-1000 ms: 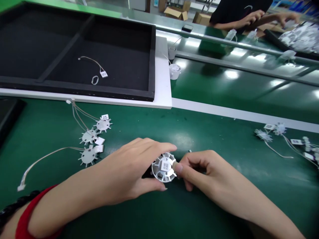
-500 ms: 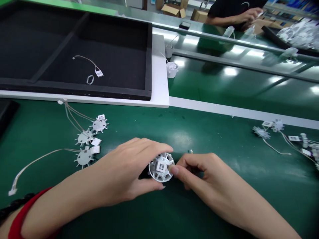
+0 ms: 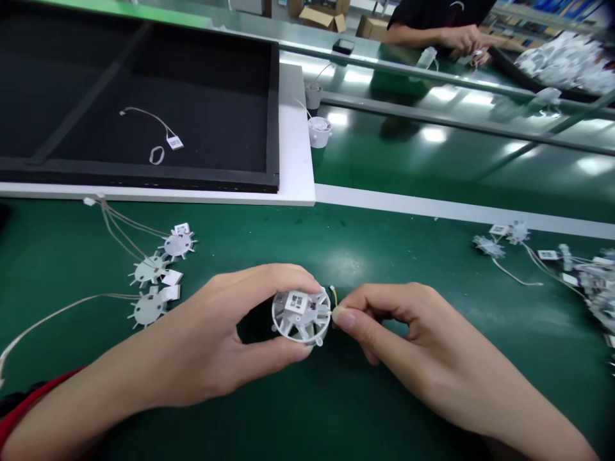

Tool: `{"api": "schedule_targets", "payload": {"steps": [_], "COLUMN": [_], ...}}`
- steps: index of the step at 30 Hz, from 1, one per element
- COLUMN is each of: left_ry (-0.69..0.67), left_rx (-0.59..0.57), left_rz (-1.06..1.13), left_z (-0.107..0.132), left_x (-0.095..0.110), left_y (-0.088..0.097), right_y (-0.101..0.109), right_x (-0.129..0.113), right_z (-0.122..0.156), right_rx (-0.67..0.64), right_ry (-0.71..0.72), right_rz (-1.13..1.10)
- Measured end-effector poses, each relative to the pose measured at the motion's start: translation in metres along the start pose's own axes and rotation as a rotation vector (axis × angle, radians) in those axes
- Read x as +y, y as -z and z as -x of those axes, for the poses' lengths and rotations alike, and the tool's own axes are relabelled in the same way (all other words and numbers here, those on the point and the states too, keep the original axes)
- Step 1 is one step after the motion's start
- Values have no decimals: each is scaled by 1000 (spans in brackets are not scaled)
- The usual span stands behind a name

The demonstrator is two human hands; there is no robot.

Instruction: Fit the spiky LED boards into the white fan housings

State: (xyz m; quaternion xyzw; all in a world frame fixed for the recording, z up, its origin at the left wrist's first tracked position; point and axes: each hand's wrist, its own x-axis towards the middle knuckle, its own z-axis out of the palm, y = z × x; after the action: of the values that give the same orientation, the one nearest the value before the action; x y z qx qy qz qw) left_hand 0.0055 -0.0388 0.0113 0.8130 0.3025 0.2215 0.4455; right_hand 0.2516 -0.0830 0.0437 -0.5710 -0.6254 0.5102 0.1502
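My left hand [image 3: 235,339] grips a round white plastic housing [image 3: 307,320] between thumb and fingers, its open face tilted up towards me. Inside the housing are spokes and a white label [image 3: 296,302] with black print. To its right, my right hand [image 3: 401,333] pinches a thin wire [image 3: 334,296] close to the rim; the short end sticking up looks yellow and white. Left of my hands lie several toothed white discs [image 3: 150,308] with labels and cables.
A black divided tray [image 3: 202,109] holding a loose cable and a white ring stands at the back left. White cups [image 3: 319,132] sit beyond the tray's corner. More discs and cables [image 3: 598,282] are piled at right. Across the bench, a person's hands [image 3: 464,41] work near a heap of white parts.
The housing has turned and tilted in my left hand, moving slightly left in view. My right hand has drawn back to the rim, and the wire end now shows. The camera view has shifted.
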Motion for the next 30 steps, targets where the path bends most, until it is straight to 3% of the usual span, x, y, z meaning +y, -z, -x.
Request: {"api": "schedule_targets", "payload": {"steps": [4,10,14,20,25,28,30], "left_ry": [-77,-72,-71,-81,-91,-124,-102], "left_rx": [-6,-12,26,-25,-2,3,24], "left_rz": [-41,-122,-188,-353,-445,-521,-537], "left_z": [-1,4,6,2,2,4,5], "left_x": [1,-5,-12,-17,-13,-10,-9], "left_y": [1,2,0,-1,4,13,18], "right_y": [0,0,-2,-2,-2,-11,-19], "right_x": [0,1,6,21,24,25,27], "right_z": [1,-1,-7,-14,-13,-15,-19], "right_rx": [14,26,88,174,413,402,359], "right_ry": [4,-11,51,84,398,591,647], "right_rz": [-12,51,146,339,462,527,554]}}
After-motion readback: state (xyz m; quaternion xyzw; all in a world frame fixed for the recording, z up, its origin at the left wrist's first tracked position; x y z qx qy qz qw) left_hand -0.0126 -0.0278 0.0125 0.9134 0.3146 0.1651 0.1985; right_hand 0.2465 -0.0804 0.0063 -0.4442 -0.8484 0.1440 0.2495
